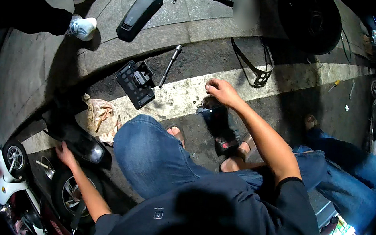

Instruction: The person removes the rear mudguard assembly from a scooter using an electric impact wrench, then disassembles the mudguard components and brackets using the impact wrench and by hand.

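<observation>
My right hand (222, 92) is raised over the pavement, its fingers curled together in a pinch. Whatever sits between those fingertips, if anything, is too small to tell. Just below it a black cordless impact wrench (219, 124) stands beside my foot. My left hand (65, 155) reaches out at the lower left, its fingers closed at the edge of a glossy black mudguard (85, 146). Beneath that arm is a scooter wheel (70, 192). A stained cloth (101, 115) lies between the mudguard and my knee.
Ahead lie a black bracket (137, 84), an extension bar (171, 67), a bent black frame (259, 72) and a long black case (141, 12) on the kerb. A yellow-handled screwdriver (334, 85) is farther right. People's legs stand upper left and right; a white scooter (10, 184) is lower left.
</observation>
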Tool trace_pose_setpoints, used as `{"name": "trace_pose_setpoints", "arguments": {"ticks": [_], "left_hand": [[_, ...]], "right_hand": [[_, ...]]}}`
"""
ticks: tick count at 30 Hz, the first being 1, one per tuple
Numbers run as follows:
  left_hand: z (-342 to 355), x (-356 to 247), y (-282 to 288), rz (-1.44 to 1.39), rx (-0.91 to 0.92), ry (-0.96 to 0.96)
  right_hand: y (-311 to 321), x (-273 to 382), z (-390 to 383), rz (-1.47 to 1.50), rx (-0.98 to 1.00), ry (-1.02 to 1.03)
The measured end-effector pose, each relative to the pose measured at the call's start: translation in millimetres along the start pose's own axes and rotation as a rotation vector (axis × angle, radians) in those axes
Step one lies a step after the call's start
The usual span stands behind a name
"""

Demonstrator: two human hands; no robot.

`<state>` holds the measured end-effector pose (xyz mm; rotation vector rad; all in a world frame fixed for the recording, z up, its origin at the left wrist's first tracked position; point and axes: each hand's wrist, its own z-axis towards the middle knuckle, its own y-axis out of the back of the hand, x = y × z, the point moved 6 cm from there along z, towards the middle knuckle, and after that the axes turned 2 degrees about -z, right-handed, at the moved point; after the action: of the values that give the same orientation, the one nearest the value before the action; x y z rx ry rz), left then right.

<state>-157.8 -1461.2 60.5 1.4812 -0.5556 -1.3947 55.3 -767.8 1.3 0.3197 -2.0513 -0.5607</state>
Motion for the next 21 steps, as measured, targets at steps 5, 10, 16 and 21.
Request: {"name": "trace_pose_setpoints", "arguments": {"ticks": [5, 10, 16, 21], "left_hand": [[-56, -217, -136, -0.297, 0.558, -0.354], [-122, -348, -226, -0.244, 0.649, -0.856], [-124, -357, -278, -0.136, 0.745, -0.935], [-120, -348, -309, -0.012, 0.942, -0.866]], "right_hand": [[13, -3, 6, -0.15, 0.022, 0.079], [88, -26, -13, -0.758, 0.248, 0.1], [223, -61, -73, -0.773, -0.11, -0.158], [232, -122, -98, -1.002, -0.226, -0.201]]}}
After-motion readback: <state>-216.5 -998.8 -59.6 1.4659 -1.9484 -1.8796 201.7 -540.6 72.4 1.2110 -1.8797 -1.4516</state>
